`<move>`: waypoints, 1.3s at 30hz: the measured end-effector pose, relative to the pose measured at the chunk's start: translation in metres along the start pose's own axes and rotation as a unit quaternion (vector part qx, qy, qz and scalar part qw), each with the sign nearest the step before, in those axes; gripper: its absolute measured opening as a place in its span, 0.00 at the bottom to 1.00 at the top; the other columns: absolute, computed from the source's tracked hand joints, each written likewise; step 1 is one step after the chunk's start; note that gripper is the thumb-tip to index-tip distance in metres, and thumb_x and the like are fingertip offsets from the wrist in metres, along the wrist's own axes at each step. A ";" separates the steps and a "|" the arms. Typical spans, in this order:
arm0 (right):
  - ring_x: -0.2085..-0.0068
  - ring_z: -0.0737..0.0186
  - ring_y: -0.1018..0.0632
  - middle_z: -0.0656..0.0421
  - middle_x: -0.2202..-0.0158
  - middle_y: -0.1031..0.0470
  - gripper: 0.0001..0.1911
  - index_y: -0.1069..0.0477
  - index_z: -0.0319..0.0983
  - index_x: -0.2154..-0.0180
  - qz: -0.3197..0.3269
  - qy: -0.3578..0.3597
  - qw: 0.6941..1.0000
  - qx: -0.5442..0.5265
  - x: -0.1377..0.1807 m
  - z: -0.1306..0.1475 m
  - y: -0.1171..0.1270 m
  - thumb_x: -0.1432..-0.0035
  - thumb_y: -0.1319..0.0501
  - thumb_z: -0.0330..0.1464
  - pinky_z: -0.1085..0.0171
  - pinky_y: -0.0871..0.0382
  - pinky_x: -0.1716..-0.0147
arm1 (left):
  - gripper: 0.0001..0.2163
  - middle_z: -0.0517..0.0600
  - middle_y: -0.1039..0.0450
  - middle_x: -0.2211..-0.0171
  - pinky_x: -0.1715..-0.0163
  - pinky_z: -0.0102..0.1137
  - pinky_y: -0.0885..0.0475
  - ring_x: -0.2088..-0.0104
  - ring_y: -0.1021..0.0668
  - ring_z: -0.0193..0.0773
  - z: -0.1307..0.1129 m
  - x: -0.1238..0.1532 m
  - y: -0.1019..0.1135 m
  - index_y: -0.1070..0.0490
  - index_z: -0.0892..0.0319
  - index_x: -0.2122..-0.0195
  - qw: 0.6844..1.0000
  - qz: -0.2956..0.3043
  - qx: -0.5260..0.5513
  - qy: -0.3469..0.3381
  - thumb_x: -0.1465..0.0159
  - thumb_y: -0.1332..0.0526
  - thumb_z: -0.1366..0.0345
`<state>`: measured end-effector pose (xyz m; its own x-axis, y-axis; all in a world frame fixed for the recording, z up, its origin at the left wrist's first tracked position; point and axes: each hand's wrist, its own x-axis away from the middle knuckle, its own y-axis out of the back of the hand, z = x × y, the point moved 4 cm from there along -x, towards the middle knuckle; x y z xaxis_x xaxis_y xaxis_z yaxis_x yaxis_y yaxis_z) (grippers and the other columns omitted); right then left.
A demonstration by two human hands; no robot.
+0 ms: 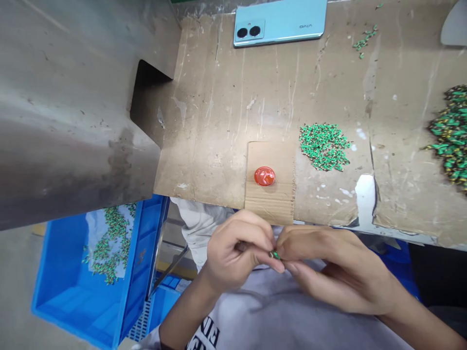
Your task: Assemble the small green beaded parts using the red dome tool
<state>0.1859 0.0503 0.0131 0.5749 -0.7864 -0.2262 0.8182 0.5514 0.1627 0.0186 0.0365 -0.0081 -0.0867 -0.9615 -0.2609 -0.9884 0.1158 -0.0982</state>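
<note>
My left hand (239, 250) and my right hand (324, 260) meet fingertip to fingertip just below the table's front edge, over my lap. Both are closed in a pinch on one small green part (274, 254) held between them. Most of the part is hidden by the fingers. On the cardboard-covered table (219, 121) above my hands lie a small red cap (264, 176) and a pile of small green parts (324, 146).
A bigger heap of green parts (450, 131) sits at the right edge, and a few strays (364, 41) lie near the back. A light-blue phone (279, 22) lies face down at the back. A blue crate (95, 277) with green parts stands lower left beside a grey metal chute (73, 107).
</note>
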 end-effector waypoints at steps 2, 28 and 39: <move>0.65 0.64 0.16 0.61 0.65 0.16 0.14 0.29 0.43 0.52 0.006 0.010 1.000 0.010 0.001 -0.001 0.001 0.30 0.43 0.19 0.66 0.19 0.61 | 0.12 0.46 0.21 0.69 0.71 0.24 0.24 0.70 0.18 0.33 0.000 -0.004 0.001 0.25 0.57 0.63 1.000 -0.013 0.001 0.003 0.38 0.21 0.66; 0.68 0.64 0.17 0.61 0.67 0.16 0.06 0.28 0.44 0.57 -0.125 0.095 0.923 0.351 0.011 -0.018 0.041 0.28 0.42 0.28 0.64 0.23 0.67 | 0.05 0.51 0.19 0.63 0.62 0.25 0.19 0.62 0.18 0.38 0.014 0.014 0.019 0.16 0.54 0.58 0.952 -0.091 0.040 0.291 0.34 0.28 0.68; 0.69 0.48 0.24 0.46 0.61 0.20 0.15 0.27 0.36 0.47 -0.476 -0.186 0.674 0.533 0.083 -0.029 0.195 0.30 0.37 0.37 0.49 0.32 0.63 | 0.18 0.46 0.25 0.70 0.86 0.17 0.41 0.79 0.31 0.26 0.019 0.006 0.012 0.24 0.58 0.56 0.818 -0.209 0.293 0.449 0.41 0.19 0.61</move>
<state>0.3932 0.1010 -0.0018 -0.4128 -0.7670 -0.4913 0.2343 -0.6107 0.7564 0.0083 0.0367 -0.0292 -0.0731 -0.7122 0.6982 -0.7487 -0.4233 -0.5102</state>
